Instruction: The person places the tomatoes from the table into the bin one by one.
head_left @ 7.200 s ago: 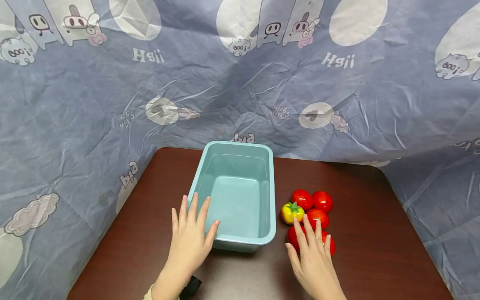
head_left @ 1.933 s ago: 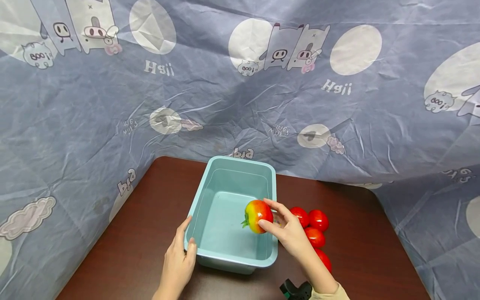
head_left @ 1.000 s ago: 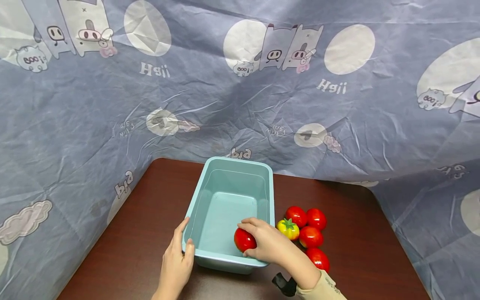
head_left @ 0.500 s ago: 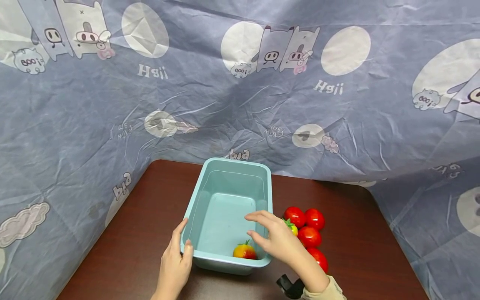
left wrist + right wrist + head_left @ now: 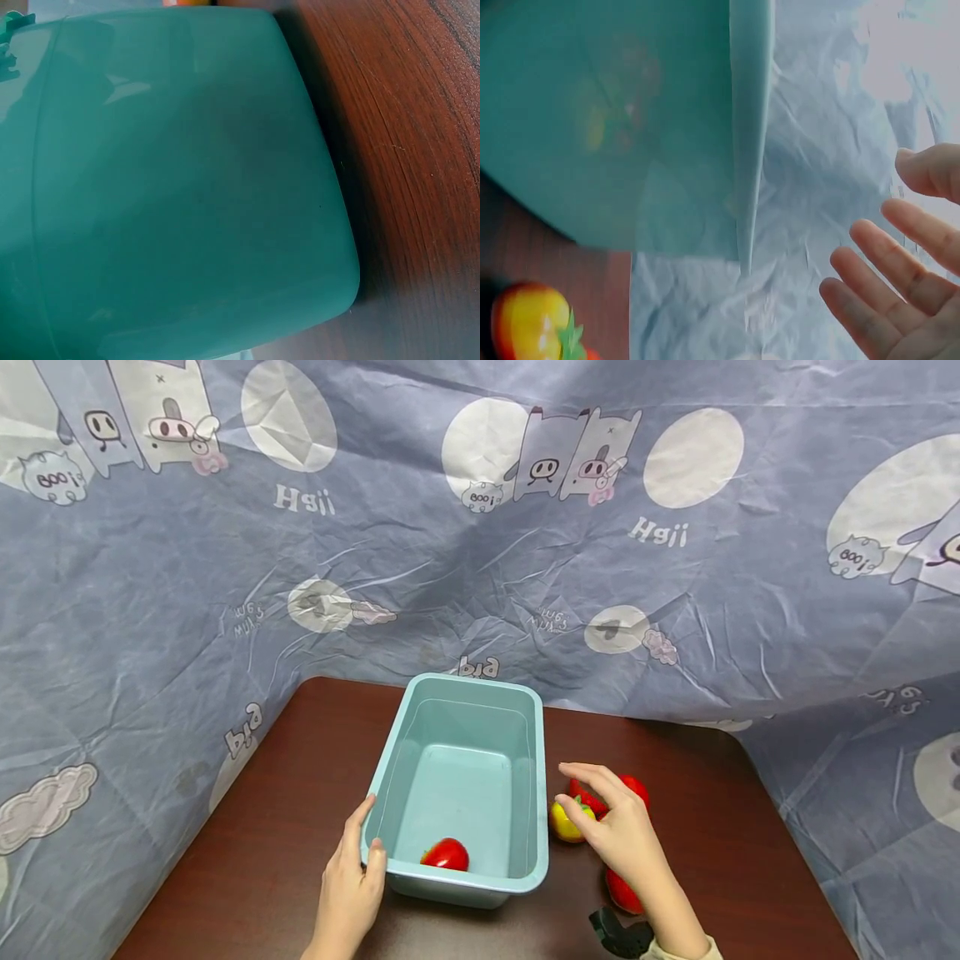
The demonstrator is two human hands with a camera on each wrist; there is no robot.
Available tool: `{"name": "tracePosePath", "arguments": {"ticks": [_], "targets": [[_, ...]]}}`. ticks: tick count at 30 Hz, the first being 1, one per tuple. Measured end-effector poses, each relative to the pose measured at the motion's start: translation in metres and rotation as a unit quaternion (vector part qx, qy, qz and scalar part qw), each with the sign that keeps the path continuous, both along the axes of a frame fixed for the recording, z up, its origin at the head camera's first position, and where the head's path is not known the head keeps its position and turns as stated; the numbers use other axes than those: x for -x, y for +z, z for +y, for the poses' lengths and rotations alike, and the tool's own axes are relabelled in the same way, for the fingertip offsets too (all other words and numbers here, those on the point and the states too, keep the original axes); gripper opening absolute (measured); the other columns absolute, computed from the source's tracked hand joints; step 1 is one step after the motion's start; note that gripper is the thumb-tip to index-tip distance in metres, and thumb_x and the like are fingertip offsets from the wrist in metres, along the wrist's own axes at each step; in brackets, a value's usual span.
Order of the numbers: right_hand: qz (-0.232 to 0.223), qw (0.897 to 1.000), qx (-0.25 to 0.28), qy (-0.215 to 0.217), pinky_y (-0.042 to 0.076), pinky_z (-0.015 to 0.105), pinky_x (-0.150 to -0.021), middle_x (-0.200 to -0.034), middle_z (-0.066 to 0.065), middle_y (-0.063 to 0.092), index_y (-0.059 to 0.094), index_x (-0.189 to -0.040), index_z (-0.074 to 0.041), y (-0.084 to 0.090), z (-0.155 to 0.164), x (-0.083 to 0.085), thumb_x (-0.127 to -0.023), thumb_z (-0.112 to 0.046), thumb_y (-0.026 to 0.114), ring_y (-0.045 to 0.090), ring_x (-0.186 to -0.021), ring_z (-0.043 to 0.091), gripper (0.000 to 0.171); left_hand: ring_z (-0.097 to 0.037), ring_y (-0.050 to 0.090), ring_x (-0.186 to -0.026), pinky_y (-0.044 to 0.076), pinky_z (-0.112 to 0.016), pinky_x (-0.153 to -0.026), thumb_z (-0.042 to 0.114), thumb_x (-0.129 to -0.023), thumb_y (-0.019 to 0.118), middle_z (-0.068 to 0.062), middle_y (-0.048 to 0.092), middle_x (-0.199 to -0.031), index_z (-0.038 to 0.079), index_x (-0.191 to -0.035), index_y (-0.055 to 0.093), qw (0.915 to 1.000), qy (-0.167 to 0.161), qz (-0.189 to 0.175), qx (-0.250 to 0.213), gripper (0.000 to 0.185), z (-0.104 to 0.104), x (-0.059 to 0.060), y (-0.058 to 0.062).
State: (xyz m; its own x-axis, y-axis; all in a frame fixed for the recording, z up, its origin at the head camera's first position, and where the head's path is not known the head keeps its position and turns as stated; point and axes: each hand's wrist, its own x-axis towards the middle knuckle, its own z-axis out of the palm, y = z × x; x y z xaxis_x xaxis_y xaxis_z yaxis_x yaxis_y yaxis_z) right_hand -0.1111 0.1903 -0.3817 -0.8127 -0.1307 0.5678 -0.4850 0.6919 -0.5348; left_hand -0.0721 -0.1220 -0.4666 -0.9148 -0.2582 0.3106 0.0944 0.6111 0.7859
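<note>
A light blue-green plastic bin stands on the table, its side wall filling much of the left wrist view. My left hand holds the bin's near left corner, thumb at the rim. One red tomato lies inside by the near wall. My right hand hovers right of the bin, fingers and thumb apart, holding nothing. Below its fingertips sits a yellow-and-red tomato with a green calyx. Several red tomatoes are grouped around it, partly hidden by the hand and forearm, one of them nearer me.
Brown wood-grain table surrounds the bin. A grey-blue cartoon-print sheet hangs behind and at both sides of the table. At my right wrist is a black strap-like piece.
My right hand put a red-and-yellow tomato into the bin, released it and moved right to the group. The tomato rolled left inside. My left hand came to hold the bin's corner and stayed.
</note>
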Motion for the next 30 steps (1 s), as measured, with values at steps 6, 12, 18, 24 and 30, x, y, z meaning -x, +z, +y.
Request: {"name": "tracePosePath", "arguments": {"ticks": [6,12,18,24,30], "targets": [[-0.039,0.996,0.014,-0.079,0.037,-0.001,-0.088,-0.115,-0.002,0.068,0.071,-0.118,-0.017,-0.008,0.030,-0.009,-0.081,-0.009,0.079,0.064,-0.103,0.018,0.039,-0.033,0.064,-0.112,0.051,-0.055,-0.085,0.006,-0.093,0.051,-0.008,0.058,-0.141,0.027,-0.146,0.045,0.9999,-0.005,-0.001,-0.012,0.057,0.001,0.001,0.002],[-0.081,0.984,-0.027,-0.155,0.046,0.014,-0.085,-0.116,0.006,0.068,0.069,-0.120,-0.013,-0.030,0.054,-0.023,-0.083,-0.019,0.079,0.063,-0.107,0.026,0.038,-0.033,0.064,-0.112,0.051,-0.055,-0.085,0.006,-0.093,0.050,-0.009,0.057,-0.141,0.026,-0.145,0.046,0.9999,-0.006,-0.001,-0.014,0.057,0.001,0.001,0.004],[-0.167,0.966,-0.015,-0.197,0.045,0.057,-0.094,-0.124,0.018,0.063,0.065,-0.125,-0.006,-0.059,0.069,-0.032,-0.085,-0.029,0.077,0.058,-0.116,0.038,0.048,-0.033,0.064,-0.113,0.049,-0.054,-0.083,0.005,-0.091,0.050,-0.008,0.058,-0.141,0.027,-0.146,0.045,0.9999,-0.001,0.004,-0.009,0.059,0.001,0.001,0.002],[-0.226,0.943,0.024,-0.244,0.042,0.058,-0.097,-0.130,0.022,0.057,0.059,-0.132,-0.005,-0.089,0.078,-0.040,-0.083,-0.036,0.078,0.053,-0.121,0.042,0.061,-0.034,0.063,-0.114,0.049,-0.054,-0.083,0.006,-0.092,0.049,-0.007,0.056,-0.143,0.027,-0.146,0.044,0.9999,-0.004,-0.003,-0.011,0.059,0.001,0.001,0.002],[-0.256,0.926,0.037,-0.275,0.038,0.060,-0.100,-0.132,0.030,0.047,0.051,-0.136,0.002,-0.116,0.080,-0.043,-0.079,-0.033,0.080,0.046,-0.122,0.046,0.074,-0.033,0.063,-0.114,0.049,-0.054,-0.083,0.006,-0.092,0.049,-0.007,0.056,-0.143,0.027,-0.146,0.045,0.9999,-0.003,-0.008,-0.013,0.058,0.001,0.001,0.002]]}}
